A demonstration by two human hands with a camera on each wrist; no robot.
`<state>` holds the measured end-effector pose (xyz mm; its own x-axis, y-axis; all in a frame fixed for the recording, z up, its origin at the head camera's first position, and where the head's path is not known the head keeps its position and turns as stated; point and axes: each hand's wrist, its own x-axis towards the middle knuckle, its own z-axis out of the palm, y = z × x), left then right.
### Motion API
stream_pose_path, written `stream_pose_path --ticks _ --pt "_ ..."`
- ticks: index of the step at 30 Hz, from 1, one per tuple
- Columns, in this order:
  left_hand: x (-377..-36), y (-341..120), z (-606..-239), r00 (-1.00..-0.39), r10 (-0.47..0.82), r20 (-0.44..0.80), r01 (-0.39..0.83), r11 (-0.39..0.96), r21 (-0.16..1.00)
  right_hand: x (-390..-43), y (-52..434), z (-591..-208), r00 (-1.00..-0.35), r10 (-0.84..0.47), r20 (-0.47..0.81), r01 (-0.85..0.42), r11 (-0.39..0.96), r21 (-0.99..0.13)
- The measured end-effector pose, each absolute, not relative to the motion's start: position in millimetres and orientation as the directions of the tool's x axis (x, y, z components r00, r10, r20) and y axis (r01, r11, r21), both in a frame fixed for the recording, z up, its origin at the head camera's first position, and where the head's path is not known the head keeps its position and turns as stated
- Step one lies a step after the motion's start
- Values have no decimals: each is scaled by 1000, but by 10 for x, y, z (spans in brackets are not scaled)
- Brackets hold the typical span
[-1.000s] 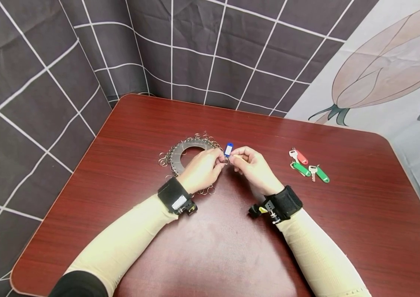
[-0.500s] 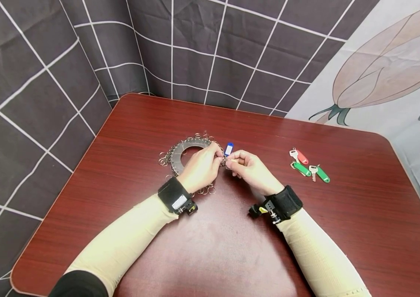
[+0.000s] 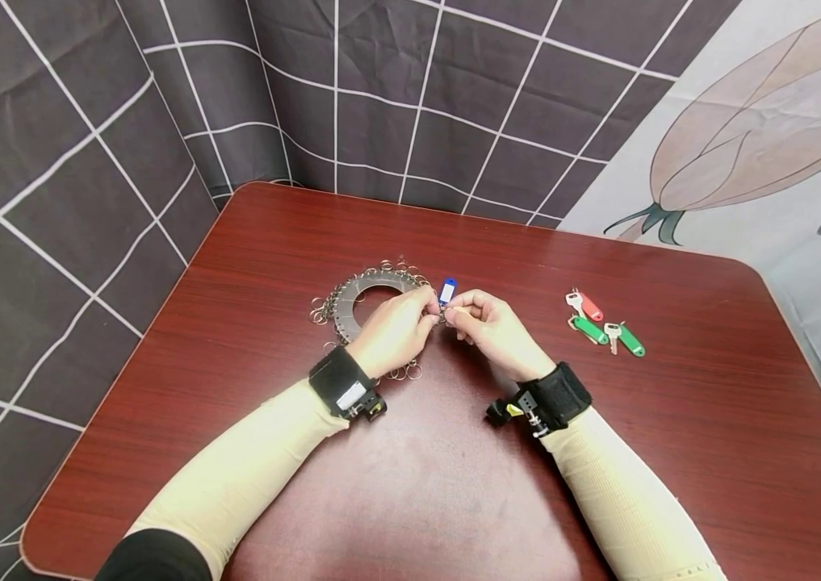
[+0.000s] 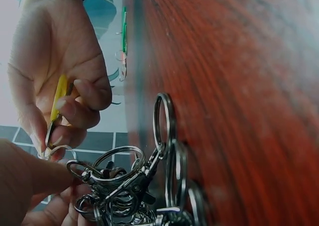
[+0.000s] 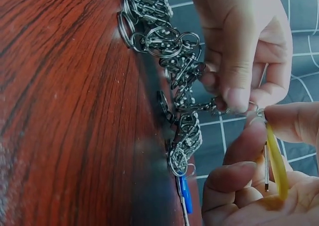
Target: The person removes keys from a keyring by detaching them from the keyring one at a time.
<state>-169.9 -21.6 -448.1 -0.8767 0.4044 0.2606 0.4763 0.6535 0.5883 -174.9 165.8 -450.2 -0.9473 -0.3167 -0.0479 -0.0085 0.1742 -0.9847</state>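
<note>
A grey ring-shaped key holder [image 3: 345,311], hung all round with metal clips and split rings [image 4: 122,173], lies on the table. My left hand [image 3: 391,331] reaches over its right side and pinches a split ring on one of its clips between thumb and fingers. Facing it, my right hand [image 3: 490,331] holds a yellow key tag [image 5: 278,164] with a key [image 5: 266,171] beside it, thumb and fingertip at the tag's small ring. Fingertips of both hands meet closely there, partly hiding the rings. A blue key tag [image 3: 448,290] hangs from the holder just beyond the fingers.
To the right lie a red key tag [image 3: 590,307] and two green key tags [image 3: 630,341], with keys, on the reddish-brown table [image 3: 708,452]. Dark gridded cloth [image 3: 374,97] hangs behind the table's far edge. Each wrist wears a black strap with a camera.
The right fingers moved left against the split rings, then drew back slightly to the right. The left hand keeps its place, its fingers shifting a little on the ring.
</note>
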Motion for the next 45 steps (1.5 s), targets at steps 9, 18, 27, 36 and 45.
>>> stream_pose_path --ticks 9,18,27,36,45 --pt "-1711 -204 -4524 -860 430 276 507 652 564 -1747 1655 -4479 -966 -256 -42 -2 167 -986" --pt "-1716 -203 -4522 -864 423 275 501 656 564 -1744 1648 -4465 -969 -241 -43 8 141 -990" --pt "-1729 -214 -4525 -869 373 325 495 645 582 -1738 1646 -4477 -949 -308 -70 10 193 -981" --pt "-1723 -214 -4518 -866 359 349 500 640 583 -1727 1647 -4490 -933 -356 -59 -4 176 -984" --pt "-1716 -212 -4478 -864 402 303 500 617 607 -1726 1645 -4491 -938 -343 -51 -9 169 -986"
